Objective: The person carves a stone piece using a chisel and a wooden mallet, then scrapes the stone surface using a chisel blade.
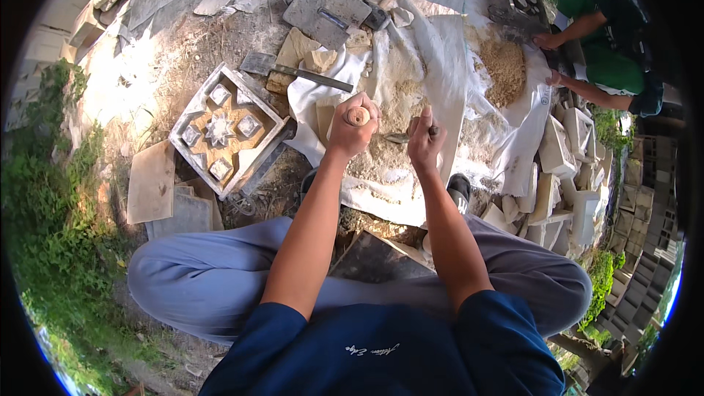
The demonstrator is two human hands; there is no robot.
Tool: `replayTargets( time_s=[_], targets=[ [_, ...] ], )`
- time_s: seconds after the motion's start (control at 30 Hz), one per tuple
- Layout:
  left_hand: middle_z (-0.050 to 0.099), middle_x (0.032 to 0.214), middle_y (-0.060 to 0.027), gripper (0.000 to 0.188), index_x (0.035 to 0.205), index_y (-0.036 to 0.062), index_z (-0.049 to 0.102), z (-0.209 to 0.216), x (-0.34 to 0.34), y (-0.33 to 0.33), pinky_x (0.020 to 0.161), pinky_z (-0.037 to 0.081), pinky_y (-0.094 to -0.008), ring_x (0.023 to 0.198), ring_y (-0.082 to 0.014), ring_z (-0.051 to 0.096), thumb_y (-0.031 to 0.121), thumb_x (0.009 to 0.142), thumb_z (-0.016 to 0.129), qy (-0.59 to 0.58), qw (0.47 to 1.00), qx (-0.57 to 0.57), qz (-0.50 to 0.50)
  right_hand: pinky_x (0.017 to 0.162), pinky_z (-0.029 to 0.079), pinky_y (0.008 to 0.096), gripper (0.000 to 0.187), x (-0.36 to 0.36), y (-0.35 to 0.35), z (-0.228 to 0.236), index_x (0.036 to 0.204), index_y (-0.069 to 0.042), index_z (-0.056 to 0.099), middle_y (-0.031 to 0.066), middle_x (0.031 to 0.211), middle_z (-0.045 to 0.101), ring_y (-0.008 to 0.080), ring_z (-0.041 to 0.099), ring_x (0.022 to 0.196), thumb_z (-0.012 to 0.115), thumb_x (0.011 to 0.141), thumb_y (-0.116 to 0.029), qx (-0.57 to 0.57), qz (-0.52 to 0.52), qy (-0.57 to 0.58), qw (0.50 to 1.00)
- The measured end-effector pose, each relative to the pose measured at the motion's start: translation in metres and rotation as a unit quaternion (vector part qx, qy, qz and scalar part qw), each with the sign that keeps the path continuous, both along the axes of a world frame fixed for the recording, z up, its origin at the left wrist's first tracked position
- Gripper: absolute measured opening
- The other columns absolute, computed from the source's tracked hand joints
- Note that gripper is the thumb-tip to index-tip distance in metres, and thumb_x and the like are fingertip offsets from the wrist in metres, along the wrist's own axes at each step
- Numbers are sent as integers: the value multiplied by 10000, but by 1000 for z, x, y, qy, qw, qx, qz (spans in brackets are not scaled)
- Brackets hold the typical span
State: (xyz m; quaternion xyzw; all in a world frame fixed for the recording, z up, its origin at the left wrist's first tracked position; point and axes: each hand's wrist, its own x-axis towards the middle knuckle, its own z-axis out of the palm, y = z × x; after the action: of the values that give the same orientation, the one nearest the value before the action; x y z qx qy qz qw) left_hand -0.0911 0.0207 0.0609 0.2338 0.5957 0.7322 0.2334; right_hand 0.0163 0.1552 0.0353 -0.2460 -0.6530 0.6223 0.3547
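Observation:
My left hand [354,128] is closed around a thick round wooden handle [358,116], seen end-on; whatever lies below the fist is hidden. My right hand [427,141] grips a small tool with a narrow, leaf-shaped metal blade [397,138] pointing left, its thumb raised. Both hands are over a white sheet [389,198] strewn with pale sand and crumbs [402,165]. Just beyond my left fist lies a long dark metal bar [312,77], running toward a flat grey blade [258,64]. To the left rests a square framed carved piece [220,130] with a star and small blocks inside.
Flat slabs [152,182] lean below the framed piece. A grey plate [326,13], a hammer [381,13] and stone chunks [295,51] lie at the far side. Pale blocks [557,147] are piled at right. Another person's hands [548,41] are near a sawdust-coloured heap [503,70].

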Motion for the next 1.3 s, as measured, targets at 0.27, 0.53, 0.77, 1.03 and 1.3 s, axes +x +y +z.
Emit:
replayTargets(
  time_s=[0.27, 0.53, 0.77, 1.03, 1.3],
  targets=[
    [633, 828, -92, 135, 762, 34, 522, 5, -4, -15, 664, 475, -268, 750, -124, 584, -91, 711, 527, 8, 1000, 7, -10, 432, 208, 275, 579, -15, -24, 91, 558, -79, 392, -50, 505, 373, 35, 297, 471, 445, 1091, -300, -43, 71, -30, 996],
    [637, 787, -72, 136, 763, 35, 533, -5, -5, -9, 709, 481, -280, 761, -135, 610, -73, 699, 585, 21, 1000, 12, -1, 450, 237, 284, 544, -14, -30, 24, 592, -59, 448, -53, 525, 396, 44, 319, 502, 489, 1075, -306, -45, 105, -59, 992],
    [636, 791, -56, 127, 775, 36, 547, -2, -4, -8, 709, 478, -273, 751, -119, 590, -67, 713, 590, 2, 1000, 14, 1, 466, 261, 323, 537, -13, -33, 33, 622, -21, 445, -15, 525, 379, 80, 313, 526, 491, 1071, -312, 50, 98, -126, 986],
    [626, 769, -59, 136, 759, 45, 525, -1, -9, -14, 712, 480, -281, 749, -133, 599, -66, 711, 586, 52, 998, 21, -9, 446, 223, 278, 551, -27, -31, 77, 585, -82, 385, -40, 516, 372, 49, 292, 483, 465, 1086, -298, 24, 125, -72, 989],
    [616, 751, -62, 122, 755, 31, 532, -7, -2, -6, 712, 481, -285, 749, -136, 605, -66, 706, 588, -1, 1000, 17, -5, 460, 247, 300, 530, -1, -41, 9, 606, -46, 433, -32, 528, 408, 63, 327, 507, 492, 1072, -293, -35, 87, -59, 994]
  ],
)
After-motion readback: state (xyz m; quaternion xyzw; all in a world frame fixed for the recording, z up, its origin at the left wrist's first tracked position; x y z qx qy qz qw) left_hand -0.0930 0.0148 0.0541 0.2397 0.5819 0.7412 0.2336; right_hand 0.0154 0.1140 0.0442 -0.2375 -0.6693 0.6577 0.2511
